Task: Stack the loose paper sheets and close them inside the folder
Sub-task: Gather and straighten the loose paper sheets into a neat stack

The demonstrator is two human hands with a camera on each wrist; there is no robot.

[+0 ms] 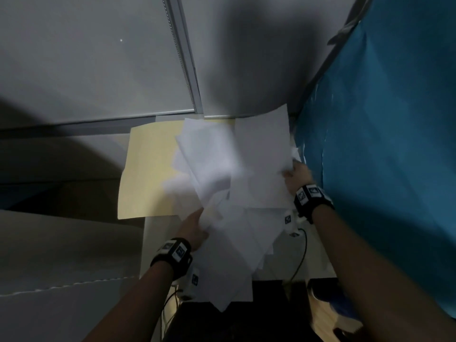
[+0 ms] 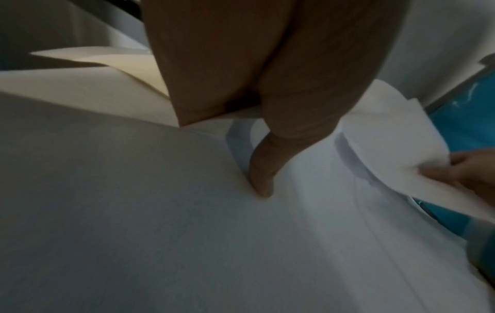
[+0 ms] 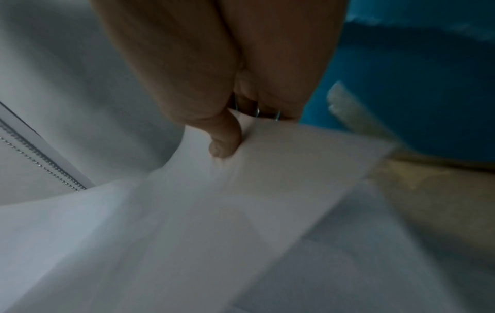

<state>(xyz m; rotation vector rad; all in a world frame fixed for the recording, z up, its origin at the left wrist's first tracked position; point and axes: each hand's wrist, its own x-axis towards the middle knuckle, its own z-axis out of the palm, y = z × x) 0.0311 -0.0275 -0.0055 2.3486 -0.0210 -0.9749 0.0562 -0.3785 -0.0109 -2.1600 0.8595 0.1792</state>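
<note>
Many loose paper sheets (image 1: pixel 229 193) lie fanned and overlapping, unsquared, w/ their far part over the right half of the open manila folder (image 1: pixel 145 169); the near ends hang past the table (image 1: pixel 158 243) edge. The folder lies flat and open on the far-left side, its left leaf bare.

Step in hand, as I judge it: gathering, i.e. still the stacking part; nothing squared, folder not closed.

Right hand (image 1: pixel 296 176) pinches the right edge of one sheet, thumb (image 3: pixel 225 139) on top, fingers under, per the right wrist view. That sheet is lifted and bowed, next to the blue sheeting (image 1: pixel 394 144) at right. Left hand (image 1: pixel 195 228) sits at the left-near edge of the pile; the left wrist view shows the thumb (image 2: pixel 262 171) pressed on top and paper edges running in under the palm. Looks like a pinch on the sheets, though the fingers below are hidden.

Next move calls for: bring both sides together, tap edges even, lay the stack on one leaf, fold the other over. Thin sheets slide easily, so a loose hold could let some slip off the near edge.

Writing: none legible. Sheets look blank but are blurred. Black wrist bands (image 1: pixel 172 255) carry square b/w markers, no readable text.
</note>
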